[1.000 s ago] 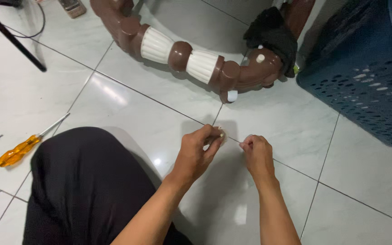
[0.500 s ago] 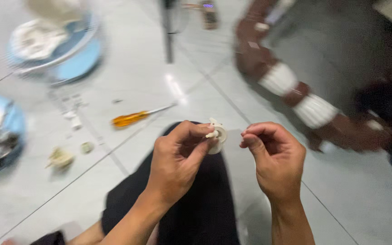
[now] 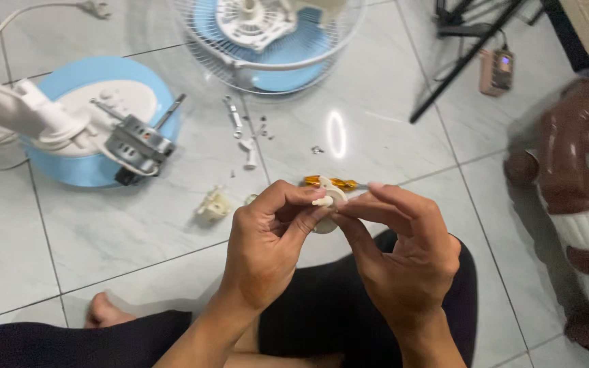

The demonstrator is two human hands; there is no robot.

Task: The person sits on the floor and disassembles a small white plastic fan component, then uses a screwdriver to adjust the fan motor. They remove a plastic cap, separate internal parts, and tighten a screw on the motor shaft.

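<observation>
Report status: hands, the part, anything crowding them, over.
Left hand and right hand both pinching small white plastic part above the lap. Orange-handled screwdriver on floor just behind. Loose screws and fan motor lie apart, nothing blocking.

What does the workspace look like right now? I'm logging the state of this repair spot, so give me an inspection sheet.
Surface: pale tiled floor, glossy with a light glare.
Job's things: small white plastic part, pinched between both hands above the lap.
Clutter: loose screws, a small cream piece, an orange-handled screwdriver partly behind the hands.
Grippers: left hand and right hand both closed on the part.
Cables: white cord with plug at top left.
Surroundings: blue fan base with bare motor, wire fan guard, brown-and-white chair frame, black stand legs.
</observation>
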